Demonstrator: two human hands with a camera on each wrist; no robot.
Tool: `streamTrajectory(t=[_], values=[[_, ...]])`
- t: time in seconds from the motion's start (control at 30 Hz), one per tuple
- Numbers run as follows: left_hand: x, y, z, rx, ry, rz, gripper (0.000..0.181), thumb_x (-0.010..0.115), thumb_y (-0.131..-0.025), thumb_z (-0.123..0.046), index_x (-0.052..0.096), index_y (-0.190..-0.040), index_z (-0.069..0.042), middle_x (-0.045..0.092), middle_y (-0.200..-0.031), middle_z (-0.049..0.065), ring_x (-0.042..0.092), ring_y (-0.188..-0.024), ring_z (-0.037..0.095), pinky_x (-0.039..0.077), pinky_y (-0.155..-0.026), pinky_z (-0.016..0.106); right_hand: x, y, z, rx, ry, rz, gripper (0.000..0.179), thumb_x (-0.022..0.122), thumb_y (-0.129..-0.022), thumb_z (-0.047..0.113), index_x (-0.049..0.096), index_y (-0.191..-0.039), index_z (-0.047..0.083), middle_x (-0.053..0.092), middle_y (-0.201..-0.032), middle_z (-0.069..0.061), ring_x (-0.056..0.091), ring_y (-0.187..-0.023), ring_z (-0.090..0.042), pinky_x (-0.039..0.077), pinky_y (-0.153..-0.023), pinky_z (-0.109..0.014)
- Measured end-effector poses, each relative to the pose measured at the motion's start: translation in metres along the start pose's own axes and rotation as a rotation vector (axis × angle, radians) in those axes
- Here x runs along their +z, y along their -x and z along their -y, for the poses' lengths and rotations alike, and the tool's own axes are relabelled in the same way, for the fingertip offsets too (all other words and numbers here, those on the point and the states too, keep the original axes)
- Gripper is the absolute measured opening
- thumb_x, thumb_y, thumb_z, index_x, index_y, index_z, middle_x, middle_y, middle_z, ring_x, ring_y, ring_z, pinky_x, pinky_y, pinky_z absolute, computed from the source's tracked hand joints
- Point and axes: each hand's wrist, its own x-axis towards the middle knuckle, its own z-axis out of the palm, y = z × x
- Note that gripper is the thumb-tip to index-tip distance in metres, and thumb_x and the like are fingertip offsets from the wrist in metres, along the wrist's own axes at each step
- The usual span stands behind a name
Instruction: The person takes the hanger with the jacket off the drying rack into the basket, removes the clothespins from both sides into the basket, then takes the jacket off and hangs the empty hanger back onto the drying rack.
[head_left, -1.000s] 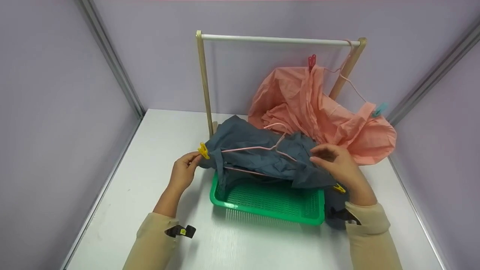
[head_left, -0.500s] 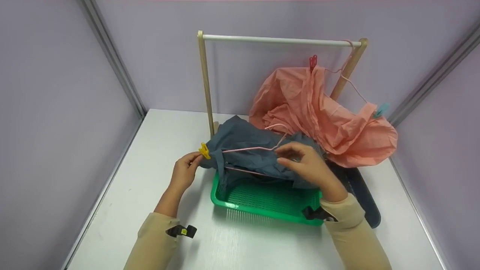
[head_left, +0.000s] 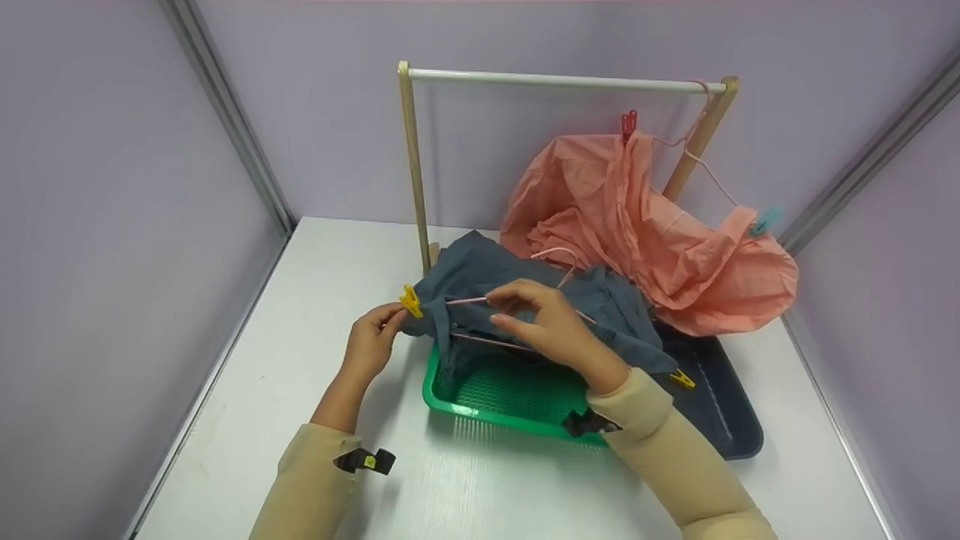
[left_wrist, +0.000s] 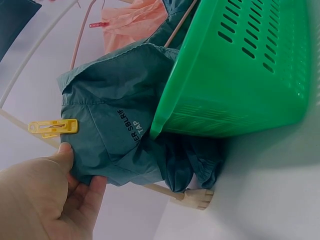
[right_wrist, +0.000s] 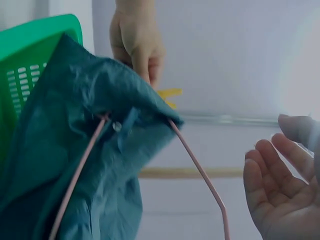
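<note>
A blue-grey garment (head_left: 476,259) with printed lettering is draped over a pink clothes hanger (head_left: 466,301), close above the green basket (head_left: 480,418). My left hand (head_left: 369,346) pinches the garment's left edge, right beside a yellow clothespin (left_wrist: 52,127) clipped there. A second yellow clothespin (head_left: 682,379) is at the garment's right end. My right hand (head_left: 551,330) reaches across the middle of the hanger in the head view, fingers loosely bent, nothing between them. The right wrist view shows that hand (right_wrist: 280,180) apart from the hanger's bar (right_wrist: 197,167).
Behind stands a rack with a white rod (head_left: 555,78) and wooden posts. From its right end hangs a pink garment (head_left: 577,176) on a hanger, with a red clothespin (head_left: 628,126) and a teal clothespin (head_left: 766,222). A dark tray (head_left: 739,424) lies right of the basket.
My right hand has moved left from the garment's right side to over the hanger's middle, uncovering the right yellow clothespin and the dark tray. My left hand keeps its pinch in the same place.
</note>
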Motion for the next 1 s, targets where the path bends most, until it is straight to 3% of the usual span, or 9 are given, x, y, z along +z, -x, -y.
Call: streamTrajectory(t=[0.17,0.43,0.7,1.0], values=[[0.001,0.000,0.000,-0.003,0.014,0.004,0.022,0.060,-0.102,-0.019,0.073,-0.114,-0.006,0.072,-0.112,0.009,0.067,-0.096,0.022,0.054,-0.081,0.036,0.015,-0.016,0.002,0.015,-0.014,0.000,0.032,0.072,-0.095,0.023,0.068,-0.121,0.005,0.067,-0.117,-0.013,0.063,-0.105,-0.035,0.053,-0.094,-0.043],[0.003,0.000,-0.002,-0.022,0.026,0.012,0.023,0.059,-0.102,-0.021,0.073,-0.115,-0.007,0.071,-0.115,0.008,0.066,-0.099,0.022,0.054,-0.085,0.038,0.028,-0.041,0.005,0.076,0.004,-0.001,0.035,0.072,-0.095,0.026,0.066,-0.124,0.007,0.065,-0.121,-0.012,0.063,-0.113,-0.029,0.050,-0.099,-0.047],[0.002,0.002,-0.002,0.006,0.017,0.002,0.024,0.060,-0.102,-0.022,0.073,-0.114,-0.006,0.072,-0.113,0.009,0.067,-0.100,0.022,0.054,-0.084,0.037,0.045,-0.064,0.009,0.128,0.115,0.013,0.038,0.075,-0.093,0.025,0.066,-0.126,0.010,0.065,-0.122,-0.009,0.063,-0.116,-0.022,0.049,-0.100,-0.033],[0.001,0.002,0.001,0.040,0.020,-0.021,0.024,0.061,-0.101,-0.020,0.073,-0.114,-0.004,0.072,-0.112,0.010,0.068,-0.099,0.023,0.055,-0.082,0.036,0.071,-0.087,0.014,0.245,0.252,0.058,0.045,0.073,-0.094,0.026,0.061,-0.134,0.009,0.061,-0.127,-0.009,0.060,-0.118,-0.023,0.049,-0.100,-0.034]])
